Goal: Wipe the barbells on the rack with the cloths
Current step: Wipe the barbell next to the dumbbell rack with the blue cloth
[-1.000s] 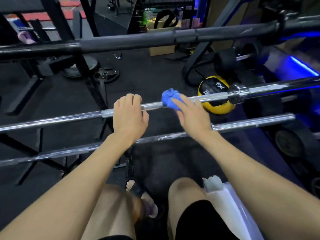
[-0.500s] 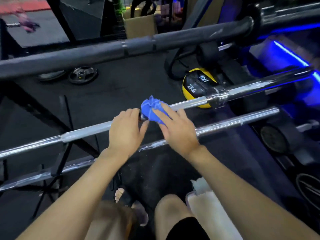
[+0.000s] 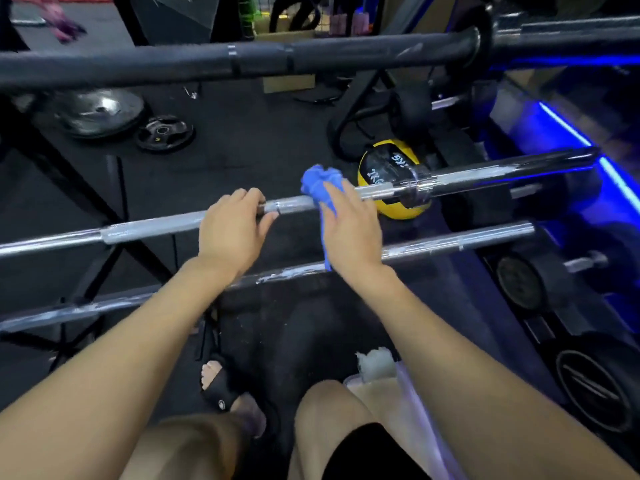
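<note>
Barbell [image 3: 152,226], chrome, middle of three on the rack, running left to right. Left hand [image 3: 230,233] on its knurled shaft, fingers curled over the top, thumb below. Right hand [image 3: 349,233] just beside, fingers laid close together over a bunched blue cloth [image 3: 320,188], pressing it onto the bar; cloth bulges ahead of the fingertips and trails under the palm. Yellow medicine ball [image 3: 398,209] on the floor behind.

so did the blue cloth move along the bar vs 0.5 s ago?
Yes. The blue cloth, under the right hand, now sits apart from the left hand and nearer the barbell collar, so it slid right along the bar.
</note>
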